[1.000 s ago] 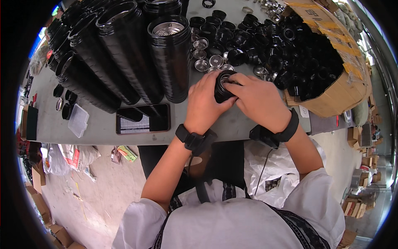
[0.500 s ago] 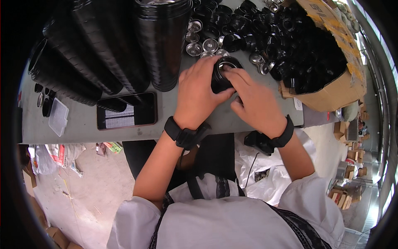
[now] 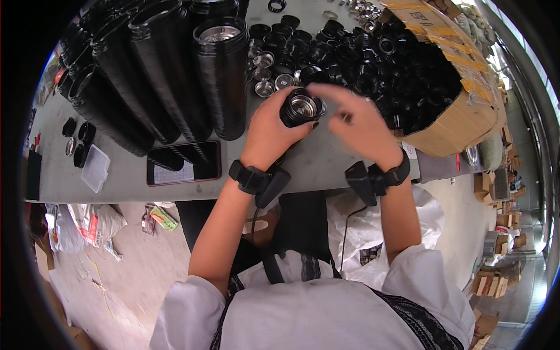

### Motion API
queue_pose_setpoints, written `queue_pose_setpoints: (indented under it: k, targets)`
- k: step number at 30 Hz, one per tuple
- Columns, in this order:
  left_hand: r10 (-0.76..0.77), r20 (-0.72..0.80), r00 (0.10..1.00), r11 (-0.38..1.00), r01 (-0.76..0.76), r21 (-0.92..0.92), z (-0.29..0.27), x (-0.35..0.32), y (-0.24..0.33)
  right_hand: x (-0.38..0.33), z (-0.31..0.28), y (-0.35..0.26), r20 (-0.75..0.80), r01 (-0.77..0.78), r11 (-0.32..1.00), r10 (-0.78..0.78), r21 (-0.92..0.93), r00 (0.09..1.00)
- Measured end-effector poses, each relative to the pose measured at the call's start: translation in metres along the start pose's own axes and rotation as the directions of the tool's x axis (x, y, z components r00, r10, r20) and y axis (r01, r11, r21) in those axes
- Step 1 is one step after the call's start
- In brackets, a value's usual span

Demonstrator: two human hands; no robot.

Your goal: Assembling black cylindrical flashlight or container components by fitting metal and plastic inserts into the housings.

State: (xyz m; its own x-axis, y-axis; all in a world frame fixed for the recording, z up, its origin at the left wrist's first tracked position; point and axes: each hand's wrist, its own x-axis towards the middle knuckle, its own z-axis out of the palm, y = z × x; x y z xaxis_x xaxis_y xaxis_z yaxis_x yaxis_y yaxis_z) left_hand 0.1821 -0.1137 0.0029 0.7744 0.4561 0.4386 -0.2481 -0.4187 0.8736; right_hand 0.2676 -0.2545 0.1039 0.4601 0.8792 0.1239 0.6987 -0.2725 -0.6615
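My left hand (image 3: 271, 129) is wrapped round a black ring-shaped cup (image 3: 287, 116) that has a silver perforated insert (image 3: 303, 107) inside, facing up. Just to its right is my right hand (image 3: 363, 129), apart from the cup; its index finger stretches left and its thumb is spread. Motion blurs the right hand somewhat, and nothing shows clearly between its fingers. Beyond the cup lie loose silver perforated caps (image 3: 265, 88) and a heap of black rings (image 3: 321, 52).
Tall black ribbed stacks (image 3: 221, 87) stand on the grey table (image 3: 233, 169) at the left. In front of them lie a phone (image 3: 201, 169) and a clear plastic lid (image 3: 95, 169). An open cardboard box (image 3: 466, 125) of black parts sits at the right.
My right hand has lifted off the black cup and moved right. The cup's silver insert is now uncovered, and the whole view has shifted slightly.
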Motion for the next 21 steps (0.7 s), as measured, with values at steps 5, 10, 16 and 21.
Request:
queue_pose_setpoints:
  k: [5, 10, 16, 21]
  targets:
    - [-0.013, -0.221, 0.975, 0.971, -0.041, -0.236, -0.004, -0.007, 0.036, 0.002, -0.001, 0.073, -0.447, -0.046, 0.993, 0.091, 0.11, 0.89]
    - [-0.048, -0.224, 0.973, 0.992, 0.02, -0.123, -0.025, -0.051, 0.048, -0.008, 0.059, 0.143, -0.334, -0.072, 0.927, -0.059, -0.367, 0.941]
    - [-0.107, -0.207, 0.972, 0.932, 0.171, 0.32, -0.012, -0.086, -0.002, 0.007, 0.061, 0.153, -0.307, -0.048, 0.871, -0.12, -0.489, 0.944]
    - [-0.066, -0.196, 0.978, 0.911, 0.139, 0.389, -0.016, -0.087, -0.008, 0.007, 0.036, 0.112, -0.434, 0.067, 0.935, -0.224, -0.348, 0.873]
